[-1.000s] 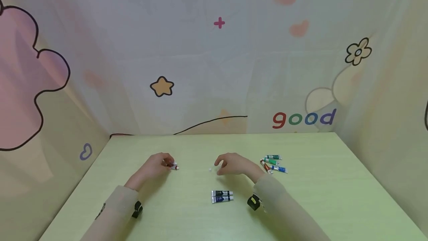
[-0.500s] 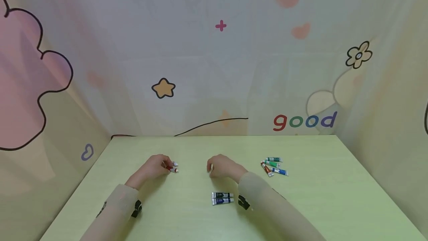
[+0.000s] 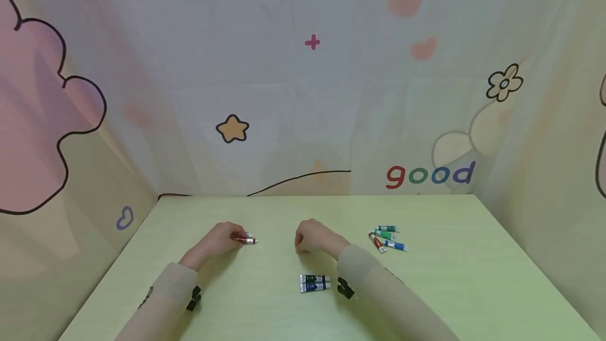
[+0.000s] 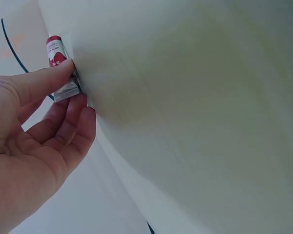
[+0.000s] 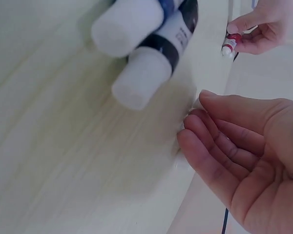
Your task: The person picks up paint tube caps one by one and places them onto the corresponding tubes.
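Note:
My left hand pinches a small red-labelled paint tube by its crimped end, close over the table. In the left wrist view the thumb presses on that tube, its red cap pointing away. Just behind it the pale cap of another tube shows. My right hand has thumb and fingertips together at the tabletop. Between them a sliver of a small whitish tube shows in the right wrist view, mostly hidden by the fingers. Nearer me lie a black-labelled tube and a dark blue one, side by side.
To the right lies a loose group of paint tubes: dark green, light green, orange-brown and blue. A printed curtain closes off the back and sides of the pale table.
My right hand has moved left and closed its fingertips over the small whitish tube. My left hand has stayed in place, and the red tube in it has turned slightly.

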The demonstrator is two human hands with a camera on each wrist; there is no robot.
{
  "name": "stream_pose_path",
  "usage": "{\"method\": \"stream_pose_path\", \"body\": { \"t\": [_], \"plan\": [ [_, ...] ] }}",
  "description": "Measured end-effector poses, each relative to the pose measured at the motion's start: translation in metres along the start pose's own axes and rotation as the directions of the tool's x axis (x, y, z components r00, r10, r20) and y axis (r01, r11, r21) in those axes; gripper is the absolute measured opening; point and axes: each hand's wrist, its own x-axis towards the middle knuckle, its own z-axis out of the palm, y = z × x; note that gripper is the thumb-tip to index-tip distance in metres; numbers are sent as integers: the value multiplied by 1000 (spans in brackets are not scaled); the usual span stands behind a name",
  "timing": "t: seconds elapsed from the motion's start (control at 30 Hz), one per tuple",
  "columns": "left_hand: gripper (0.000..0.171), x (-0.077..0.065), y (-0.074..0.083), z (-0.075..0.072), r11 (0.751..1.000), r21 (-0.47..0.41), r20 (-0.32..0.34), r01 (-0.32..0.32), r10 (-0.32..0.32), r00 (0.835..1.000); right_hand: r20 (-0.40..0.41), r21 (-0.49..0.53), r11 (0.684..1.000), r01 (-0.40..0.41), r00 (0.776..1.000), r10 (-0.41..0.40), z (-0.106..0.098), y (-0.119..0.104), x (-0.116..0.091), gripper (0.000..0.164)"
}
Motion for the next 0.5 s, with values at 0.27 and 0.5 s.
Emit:
{"method": "stream_pose_path", "body": {
  "t": [0.27, 0.5],
  "plan": [
    [13, 4, 14, -8, 999, 41, -17, 1, -1, 1000, -28, 47, 999, 26, 999, -24, -17, 9, -3, 4],
    [8, 17, 38, -36, 999, 31, -61, -40, 42, 997, -113, 85, 995, 53, 993, -43, -53, 15, -9, 5]
  ]
}}
